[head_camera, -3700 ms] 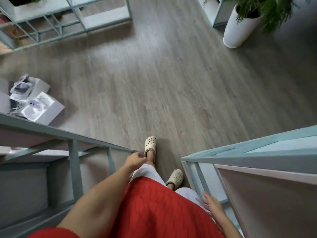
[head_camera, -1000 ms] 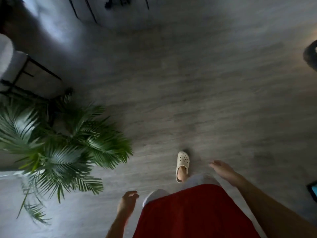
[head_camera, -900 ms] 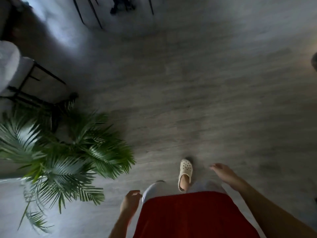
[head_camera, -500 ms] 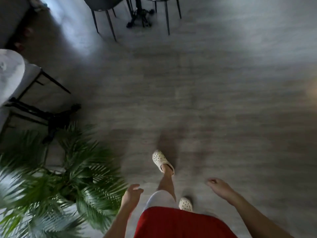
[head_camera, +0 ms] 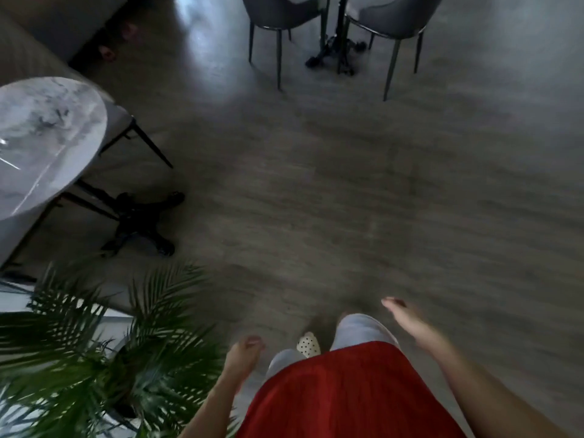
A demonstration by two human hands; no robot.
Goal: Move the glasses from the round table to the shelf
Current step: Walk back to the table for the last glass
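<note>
Left hand (head_camera: 243, 355): hangs low beside my red garment (head_camera: 341, 396), fingers loosely curled, holding nothing. Right hand (head_camera: 407, 320): out to the right of my body, fingers relaxed and nearly straight, also empty; its outline is blurred. Both hands are over the grey wood floor (head_camera: 347, 184), well apart from the round worktop (head_camera: 53, 137).

The worktop has a marble pattern and sits at the left edge of view on a black pedestal base (head_camera: 139, 222). A small bright glint shows on its surface at the far left; I cannot tell whether that is the glasses.

A palm plant (head_camera: 94, 358) fills the lower left, its fronds just beside my left hand. At the top, two grey chairs (head_camera: 281, 11) flank a second black pedestal (head_camera: 338, 49). One white perforated shoe (head_camera: 308, 344) shows just past my hem.
</note>
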